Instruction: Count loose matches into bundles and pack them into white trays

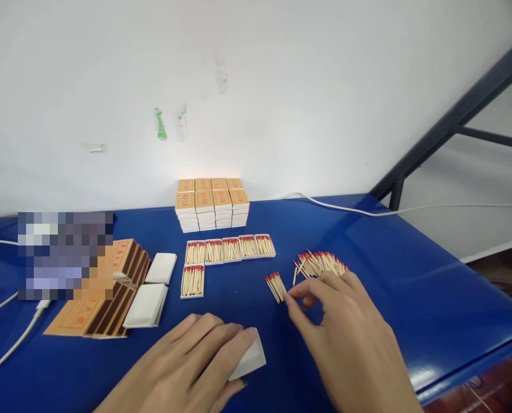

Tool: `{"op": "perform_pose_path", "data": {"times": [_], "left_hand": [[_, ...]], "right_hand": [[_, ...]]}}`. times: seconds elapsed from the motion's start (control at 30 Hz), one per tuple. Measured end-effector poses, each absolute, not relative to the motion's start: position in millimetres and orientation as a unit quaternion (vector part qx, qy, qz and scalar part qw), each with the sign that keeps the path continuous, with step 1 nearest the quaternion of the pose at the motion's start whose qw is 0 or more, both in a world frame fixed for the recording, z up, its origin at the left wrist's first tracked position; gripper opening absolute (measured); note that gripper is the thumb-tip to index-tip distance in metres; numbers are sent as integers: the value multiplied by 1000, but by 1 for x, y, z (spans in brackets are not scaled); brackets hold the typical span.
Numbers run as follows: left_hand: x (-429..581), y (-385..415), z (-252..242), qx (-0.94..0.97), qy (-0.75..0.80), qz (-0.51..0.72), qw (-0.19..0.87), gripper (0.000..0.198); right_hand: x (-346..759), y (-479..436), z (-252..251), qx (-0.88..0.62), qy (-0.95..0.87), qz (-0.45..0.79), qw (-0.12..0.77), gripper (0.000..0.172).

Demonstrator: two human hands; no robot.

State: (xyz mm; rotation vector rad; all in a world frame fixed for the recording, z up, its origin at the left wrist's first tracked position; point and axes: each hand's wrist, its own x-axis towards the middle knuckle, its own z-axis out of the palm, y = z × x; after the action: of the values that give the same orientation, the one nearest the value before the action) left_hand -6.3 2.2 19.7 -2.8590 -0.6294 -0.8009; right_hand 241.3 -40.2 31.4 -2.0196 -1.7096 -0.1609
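My left hand (pixel 195 361) is closed around a white matchbox tray (pixel 251 358) low in the view, its fingers lying over the tray's left side. My right hand (pixel 346 327) is to the right, thumb and forefinger pinched together at the edge of a small bundle of matches (pixel 274 287) with red heads. Just beyond the right hand's knuckles lies a larger loose pile of matches (pixel 322 264), partly hidden by the fingers. Several matchbox trays filled with matches (pixel 231 249) stand in a row ahead, with one more filled tray (pixel 192 281) in front at the left.
Stacked closed matchboxes (pixel 212 203) stand against the white wall (pixel 281 86). At left lie fanned matchbox sleeves (pixel 96 310) and white trays (pixel 146 304), beside a blurred-out object (pixel 62 252). White cables (pixel 337 205) cross the blue table (pixel 410 275). A dark metal frame (pixel 445 126) rises at right.
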Motion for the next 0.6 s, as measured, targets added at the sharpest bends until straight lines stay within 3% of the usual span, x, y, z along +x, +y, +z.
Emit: {"op": "perform_pose_path", "data": {"times": [0.27,0.6], "left_hand": [[-6,1,18,-942,-210,-255,63,37],[-7,1,18,-941,-210,-260,57,36]], "right_hand": [[227,-33,30,-738,-632,-85,218,26],[254,-35,33,-759,-608,-84,216,11]]}}
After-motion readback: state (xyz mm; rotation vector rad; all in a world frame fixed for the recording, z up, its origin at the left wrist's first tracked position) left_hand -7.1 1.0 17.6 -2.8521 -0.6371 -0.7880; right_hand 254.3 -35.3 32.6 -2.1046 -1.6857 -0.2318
